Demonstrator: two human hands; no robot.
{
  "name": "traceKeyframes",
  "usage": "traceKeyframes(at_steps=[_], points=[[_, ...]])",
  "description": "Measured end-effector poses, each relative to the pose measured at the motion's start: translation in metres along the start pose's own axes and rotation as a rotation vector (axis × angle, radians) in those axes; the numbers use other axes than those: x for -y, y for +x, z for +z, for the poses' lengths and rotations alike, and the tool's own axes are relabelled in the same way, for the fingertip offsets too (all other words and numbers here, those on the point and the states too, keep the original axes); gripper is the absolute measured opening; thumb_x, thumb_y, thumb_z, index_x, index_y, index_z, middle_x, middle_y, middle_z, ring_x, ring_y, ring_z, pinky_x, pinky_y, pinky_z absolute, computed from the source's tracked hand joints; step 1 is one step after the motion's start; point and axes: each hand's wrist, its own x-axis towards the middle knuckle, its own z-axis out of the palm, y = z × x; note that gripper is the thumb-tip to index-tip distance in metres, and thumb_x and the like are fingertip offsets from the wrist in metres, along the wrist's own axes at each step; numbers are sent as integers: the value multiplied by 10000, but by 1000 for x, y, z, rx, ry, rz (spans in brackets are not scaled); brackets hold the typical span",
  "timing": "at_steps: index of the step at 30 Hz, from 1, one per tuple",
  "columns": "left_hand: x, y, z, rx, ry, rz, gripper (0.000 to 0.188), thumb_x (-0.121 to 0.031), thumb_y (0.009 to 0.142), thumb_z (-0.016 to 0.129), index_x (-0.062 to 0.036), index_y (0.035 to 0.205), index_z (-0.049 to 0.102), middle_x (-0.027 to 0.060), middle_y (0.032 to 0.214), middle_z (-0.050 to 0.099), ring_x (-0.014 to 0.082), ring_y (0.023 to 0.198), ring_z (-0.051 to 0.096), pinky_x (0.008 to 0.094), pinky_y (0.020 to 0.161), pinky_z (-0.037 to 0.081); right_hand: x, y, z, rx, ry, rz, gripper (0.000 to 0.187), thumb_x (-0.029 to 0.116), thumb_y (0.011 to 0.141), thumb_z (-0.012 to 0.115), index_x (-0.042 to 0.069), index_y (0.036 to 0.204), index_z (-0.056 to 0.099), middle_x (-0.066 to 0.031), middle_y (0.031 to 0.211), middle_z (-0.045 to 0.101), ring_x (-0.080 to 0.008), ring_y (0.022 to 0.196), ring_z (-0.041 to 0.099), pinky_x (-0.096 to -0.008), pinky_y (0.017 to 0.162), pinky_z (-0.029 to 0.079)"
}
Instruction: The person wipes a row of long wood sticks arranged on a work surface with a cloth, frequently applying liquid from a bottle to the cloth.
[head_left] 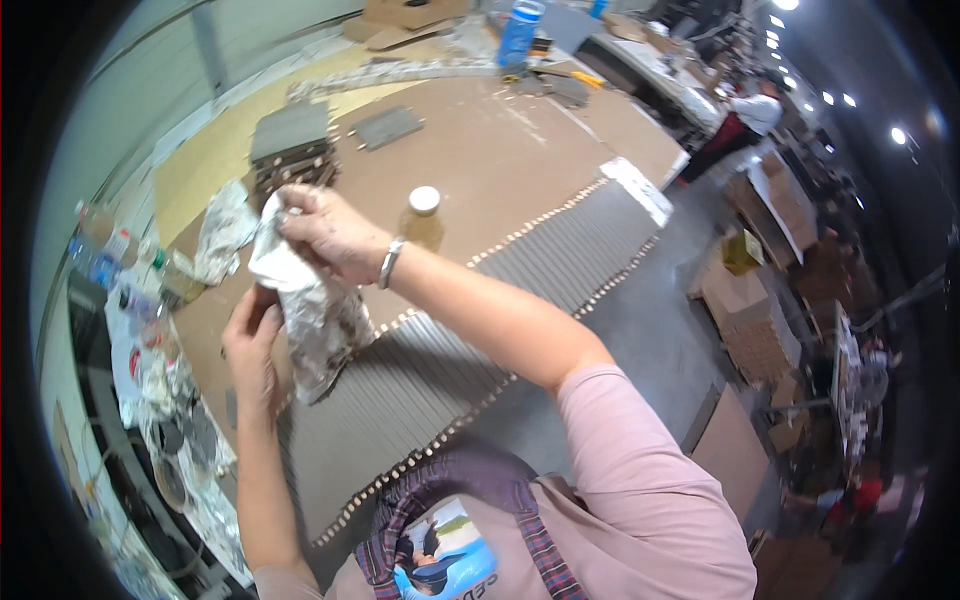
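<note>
A white cloth [315,325] with dark smears hangs bunched between my hands. My right hand [335,235] pinches its upper end, the fingers closed. Lower down, my left hand [252,345] is closed at the cloth's left edge; part of its grip is hidden. Beneath the cloth a long row of narrow grey pieces [430,385] lies side by side along the table's near edge, with pale peg-like ends along both sides. Just beyond my right wrist stands a jar of yellowish liquid [424,232] with a white lid.
Stacked grey panels [290,135] stand at the far left, with one flat panel [386,128] beside them. Another crumpled cloth [226,232] and several plastic bottles [180,275] line the left edge. A blue bottle [520,38] stands at the back. A person [748,115] works at the far right, beyond cardboard boxes [745,310].
</note>
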Motion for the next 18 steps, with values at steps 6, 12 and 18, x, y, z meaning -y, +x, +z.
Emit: traceKeyframes(at_steps=[6,12,18], points=[[18,3,5,102,-138,-74,224,79,873,644,45,1083,715,32,980,724,110,905,636,265,851,487,-3,1,4,111,142,34,166,57,988,555,57,1152,535,-16,1002,616,-105,921,640,-266,829,562],[5,-6,-20,21,363,366,112,-20,972,596,0,1047,677,18,1239,620,92,1086,563,257,978,431,-8,5,-11,12,-43,-36,81,45,986,556,25,1060,580,-14,922,642,-91,848,619,-254,773,538],[18,-10,-9,113,-66,19,171,-57,1010,573,-24,1164,506,36,1029,614,83,903,581,216,788,482,-1,-4,-14,89,-467,122,81,46,967,574,9,934,639,21,753,604,-54,673,573,-236,587,480]])
